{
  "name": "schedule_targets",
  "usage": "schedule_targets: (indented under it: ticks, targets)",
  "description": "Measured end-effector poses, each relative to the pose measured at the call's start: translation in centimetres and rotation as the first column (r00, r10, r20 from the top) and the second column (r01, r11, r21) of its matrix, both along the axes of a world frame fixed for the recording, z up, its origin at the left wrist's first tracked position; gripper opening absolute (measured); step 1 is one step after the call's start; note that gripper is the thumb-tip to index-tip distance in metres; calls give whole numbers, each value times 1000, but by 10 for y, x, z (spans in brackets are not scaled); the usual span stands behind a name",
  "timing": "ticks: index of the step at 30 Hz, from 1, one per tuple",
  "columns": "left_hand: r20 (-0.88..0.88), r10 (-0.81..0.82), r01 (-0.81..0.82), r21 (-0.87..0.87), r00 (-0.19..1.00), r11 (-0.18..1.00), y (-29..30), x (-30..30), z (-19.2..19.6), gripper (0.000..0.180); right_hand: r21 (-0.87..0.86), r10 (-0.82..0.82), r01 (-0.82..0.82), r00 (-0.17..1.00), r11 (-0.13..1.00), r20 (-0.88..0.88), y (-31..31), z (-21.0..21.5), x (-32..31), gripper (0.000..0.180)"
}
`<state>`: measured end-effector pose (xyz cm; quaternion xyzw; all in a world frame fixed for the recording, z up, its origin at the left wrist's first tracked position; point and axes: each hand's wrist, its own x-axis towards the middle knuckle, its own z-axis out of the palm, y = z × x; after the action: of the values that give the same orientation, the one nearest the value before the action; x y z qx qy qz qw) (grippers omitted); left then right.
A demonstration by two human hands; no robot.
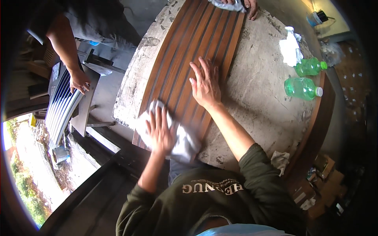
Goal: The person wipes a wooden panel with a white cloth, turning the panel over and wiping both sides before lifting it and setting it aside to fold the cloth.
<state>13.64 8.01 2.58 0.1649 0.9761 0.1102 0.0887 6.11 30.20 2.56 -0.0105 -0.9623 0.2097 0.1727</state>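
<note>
A slatted brown wooden panel (179, 74) with dark grooves lies lengthwise on the worn, pale tabletop (258, 90). At the panel's near left end, my left hand (160, 131) lies flat, fingers spread, on a crumpled white cloth (186, 142). The cloth is slightly blurred and reaches over the panel's near end. Farther up, my right hand (206, 84) is open over the panel near its right side, holding nothing. Whether its palm touches the wood I cannot tell.
Another person's hands (252, 7) are at the panel's far end with a pale cloth (228, 4). Two green bottles (301, 88) and white crumpled cloth (290, 49) lie on the right. At left, another person's hand (80, 82) touches a curved slatted panel (61, 104).
</note>
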Motion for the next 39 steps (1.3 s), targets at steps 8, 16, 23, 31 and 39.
schedule_targets:
  ticks: [8,16,23,31,39]
  targets:
    - [-271,18,14,116,962,993,43,-126,3,64,-47,17,-15,999,999,41,-21,10,-5,49]
    - [-212,2,23,112,977,993,35,-87,15,62,56,-33,31,999,998,31,-13,0,-16,48]
    - [-126,143,-149,-41,982,988,-21,-6,7,81,30,19,-19,1000,999,12,-22,-1,-14,47]
    - [-264,317,-269,202,911,942,29,-175,6,73,115,21,-13,998,993,-67,-28,-5,-38,46]
    - [-27,240,-232,170,970,958,-23,48,8,83,157,24,-17,999,987,-42,-16,-5,-34,45]
